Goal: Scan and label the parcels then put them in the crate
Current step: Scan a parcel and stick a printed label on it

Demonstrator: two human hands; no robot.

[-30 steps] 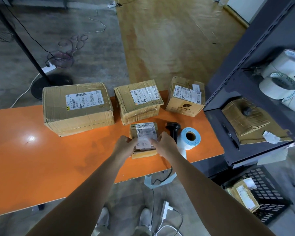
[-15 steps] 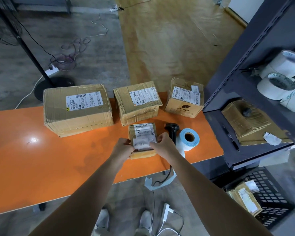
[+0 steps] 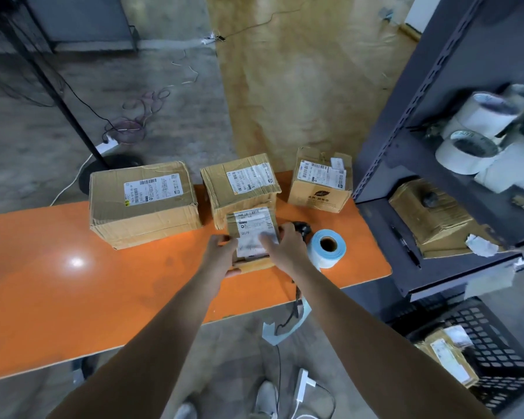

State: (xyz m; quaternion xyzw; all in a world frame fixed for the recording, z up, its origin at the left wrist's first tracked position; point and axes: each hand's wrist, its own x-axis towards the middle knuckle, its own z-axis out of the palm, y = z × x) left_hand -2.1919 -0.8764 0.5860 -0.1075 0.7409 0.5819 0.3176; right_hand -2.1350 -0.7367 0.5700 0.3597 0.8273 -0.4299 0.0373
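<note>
A small cardboard parcel with white labels on top lies on the orange table, close to its near edge. My left hand grips the parcel's left side. My right hand rests on the right of its top, fingers on the lower label. Behind it stand three larger labelled parcels: a big one, a middle one and a right one. A black scanner lies partly hidden behind my right hand. The black crate on the floor at lower right holds one parcel.
A blue-edged label roll stands right of the scanner, its backing strip hanging off the table. A dark metal shelf at the right carries tape rolls, flattened cardboard and a pen. Cables and a stand base lie on the floor beyond.
My hands have stayed on the small parcel, the right one sliding over the lower label. The view has tilted upward slightly.
</note>
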